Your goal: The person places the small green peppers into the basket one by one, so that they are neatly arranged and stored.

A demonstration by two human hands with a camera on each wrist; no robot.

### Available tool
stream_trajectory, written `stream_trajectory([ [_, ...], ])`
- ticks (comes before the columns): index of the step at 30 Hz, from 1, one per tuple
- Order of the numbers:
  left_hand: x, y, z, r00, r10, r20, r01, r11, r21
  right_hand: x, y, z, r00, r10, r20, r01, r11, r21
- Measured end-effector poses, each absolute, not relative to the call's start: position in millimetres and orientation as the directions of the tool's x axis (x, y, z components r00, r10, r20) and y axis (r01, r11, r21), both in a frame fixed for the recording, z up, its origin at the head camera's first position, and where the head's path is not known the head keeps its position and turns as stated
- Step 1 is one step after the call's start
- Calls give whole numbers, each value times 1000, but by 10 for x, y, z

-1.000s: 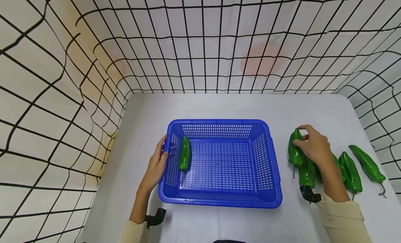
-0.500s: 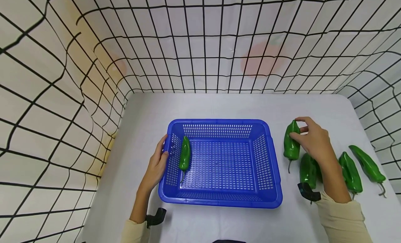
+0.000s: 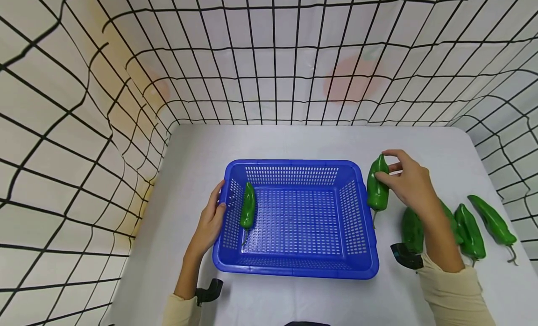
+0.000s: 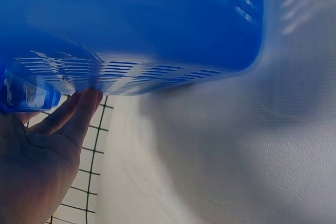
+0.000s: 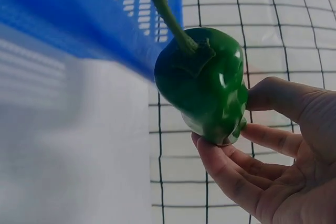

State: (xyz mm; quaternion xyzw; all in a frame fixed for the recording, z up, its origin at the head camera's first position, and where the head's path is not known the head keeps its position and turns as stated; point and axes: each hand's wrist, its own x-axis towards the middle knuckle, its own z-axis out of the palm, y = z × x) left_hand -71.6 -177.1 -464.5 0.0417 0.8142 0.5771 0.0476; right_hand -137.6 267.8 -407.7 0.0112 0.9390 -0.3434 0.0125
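A green pepper point(image 3: 378, 183) with a long stem is pinched between the thumb and fingers of my right hand point(image 3: 408, 182), just beyond the right rim of a blue plastic basket point(image 3: 294, 272). In the right wrist view, this pepper point(image 5: 205, 82) hangs stem end toward the camera, close to the basket wall. My left hand point(image 3: 208, 220) touches the basket's left side; in the left wrist view its nearly straight fingers point(image 4: 79, 114) reach the slotted outer wall. Inside the basket, along its left wall, lies another green pepper point(image 3: 248, 207).
Several more green peppers lie on the white table point(image 3: 290, 298) at the right, among them one pepper point(image 3: 470, 230) and one farther right point(image 3: 495, 220). My right forearm partly covers the group. Black wire mesh point(image 3: 273, 64) stands along the back and both sides.
My right hand has lifted one pepper off the pile and carried it left and away from me, up to the basket's right rim. The left hand and basket have stayed put.
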Motion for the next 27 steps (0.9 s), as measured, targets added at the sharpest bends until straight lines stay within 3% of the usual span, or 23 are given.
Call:
stream_trajectory([
  [15,-790,-1865,-5030,-995,103,-2,31,320,947,-1431,2195,-4016,-996,-74,-58,-11,707,-707],
  [27,-713,-1781,-4646,-991,132,-22,21,321,947,-1460,1741,-4093,-984,-152,-94,-26,643,-765],
])
